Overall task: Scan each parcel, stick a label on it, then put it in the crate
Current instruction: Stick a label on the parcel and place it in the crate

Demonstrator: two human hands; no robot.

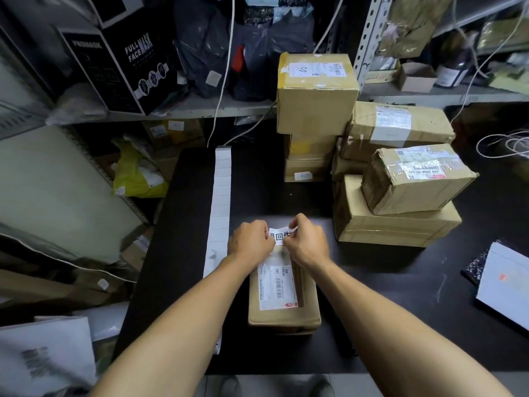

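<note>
head view: the fingertips of the left hand (252, 242) and the right hand (307, 242) are closing in a pinch on a small white label (280, 235) printed with black code squares, one hand at each end. the label is being held just above the far end of the parcel (284, 293), a brown carton lying on the black table (386, 282). whether the backing is already off cannot be told.

risks from this point, judged from the frame:
- the label is bending between the two pinches; pressing it down in this state is likely to be creasing the code and making it unreadable.
- the parcel already carries a shipping label (277, 285) with a barcode, just nearer the person than the hands; a drop placed too near is risking covering it.
- adhesive is liable to be sticking to the fingertips, pulling the label askew on release.

left of the parcel, a long label strip (220, 207) is lying along the table. right of the parcel and beyond it, stacked cartons (400, 196) are waiting. no crate is identifiable in view.
</note>
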